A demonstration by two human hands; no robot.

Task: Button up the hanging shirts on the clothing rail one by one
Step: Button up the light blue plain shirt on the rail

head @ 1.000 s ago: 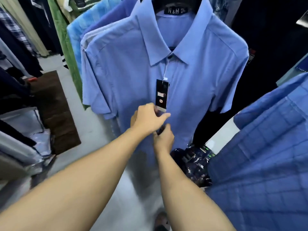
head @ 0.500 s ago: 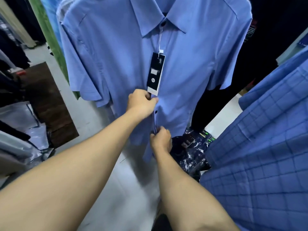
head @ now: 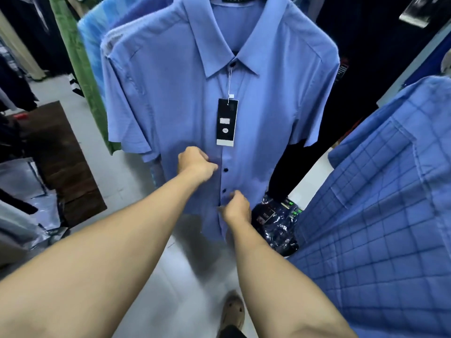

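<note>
A light blue short-sleeved shirt (head: pixel 170 93) hangs in front of me with a black price tag (head: pixel 227 121) dangling from its collar button. Dark buttons run down its closed front; two show at the lower placket (head: pixel 225 170). My left hand (head: pixel 195 163) has its fingers curled and pinches the fabric just left of the placket. Below it, my right hand (head: pixel 236 206) pinches the placket edge near the hem, with its fingertips hidden behind the hand.
A blue checked shirt (head: pixel 390 203) hangs close on the right. Green and pale blue garments (head: pixel 87 45) hang behind on the left. A dark wooden stand (head: pixel 66 162) and plastic-wrapped packs (head: pixel 278 223) sit on the pale floor. My shoe (head: pixel 233 311) shows below.
Both hands have moved down the shirt front and drawn apart. The placket gap between them has closed, and two fastened buttons now show below the tag.
</note>
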